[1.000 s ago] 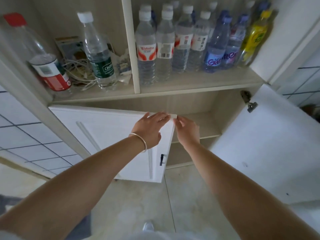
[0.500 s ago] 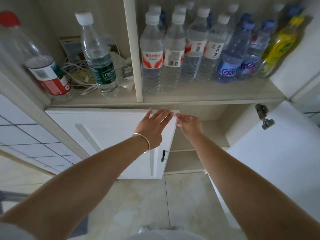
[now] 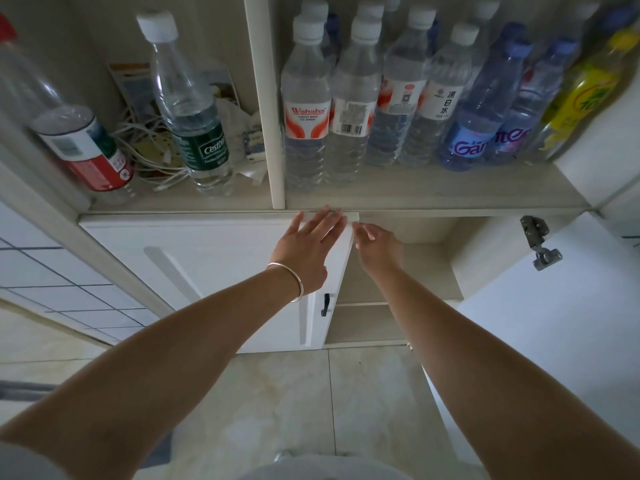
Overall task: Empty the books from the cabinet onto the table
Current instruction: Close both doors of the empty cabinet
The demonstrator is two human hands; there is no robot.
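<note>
The cabinet's left white door point(image 3: 207, 271) stands nearly shut. My left hand point(image 3: 308, 251) lies flat against its upper right corner, fingers straight. My right hand point(image 3: 377, 251) reaches into the gap beside that door's free edge, fingertips at the top corner; I cannot tell whether they touch it. The right door point(image 3: 554, 323) is swung wide open, showing the lower compartment point(image 3: 415, 271) with bare shelves. No books show in it. A leaflet or thin booklet point(image 3: 138, 88) leans at the back of the upper left shelf.
Several water bottles point(image 3: 346, 109) fill the open upper right shelf. On the upper left shelf stand two bottles point(image 3: 194, 112) among tangled white cables point(image 3: 149, 150). A metal hinge point(image 3: 540, 242) sticks out of the right door. Pale floor tiles point(image 3: 311, 410) lie below.
The left door has swung closer to the cabinet front under my left hand. My right hand stayed at the door's top edge. The view has moved nearer to the shelves.
</note>
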